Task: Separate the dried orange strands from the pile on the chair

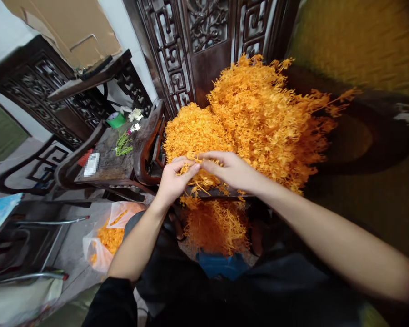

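A big heap of orange artificial flower sprigs rests on a dark wooden seat in front of me. My left hand and my right hand meet at the heap's near edge, fingertips pinched together on one orange sprig. More orange sprigs hang below the seat edge over a blue container between my knees.
A carved dark wooden chair at left carries green stems, white flowers and a green tape roll. A plastic bag of orange pieces lies on the floor. A carved wooden screen stands behind the heap. Metal chair legs sit far left.
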